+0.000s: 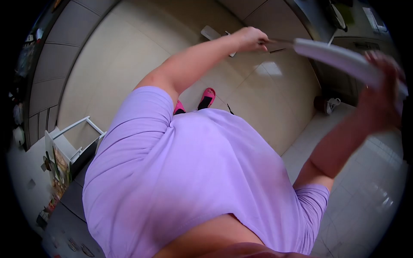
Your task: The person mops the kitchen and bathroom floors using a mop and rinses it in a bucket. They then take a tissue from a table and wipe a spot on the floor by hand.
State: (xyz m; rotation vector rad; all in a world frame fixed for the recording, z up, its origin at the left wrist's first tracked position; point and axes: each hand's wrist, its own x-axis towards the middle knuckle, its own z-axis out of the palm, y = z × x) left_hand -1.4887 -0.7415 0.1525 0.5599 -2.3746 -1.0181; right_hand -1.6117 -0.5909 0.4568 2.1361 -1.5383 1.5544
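Observation:
My left hand [251, 39] is closed around a thin brown stick-like handle [282, 42]. Its far end reaches the near edge of a long white object [340, 60], perhaps a plate or tray seen edge-on. Whether the two touch is unclear. On the right, my right hand [383, 81] grips the other end of that white object, fingers over its upper edge. Motion blurs this hand and the white piece. Both arms are stretched out in front of my lilac top.
Cabinets [275, 19] run along the top and the left side. A white metal frame [77, 129] stands at left. By the right-hand cabinets is a dark brown container [322, 104] with something white. A pale flat item [211, 32] lies beyond my left forearm. My feet wear pink slippers [207, 98].

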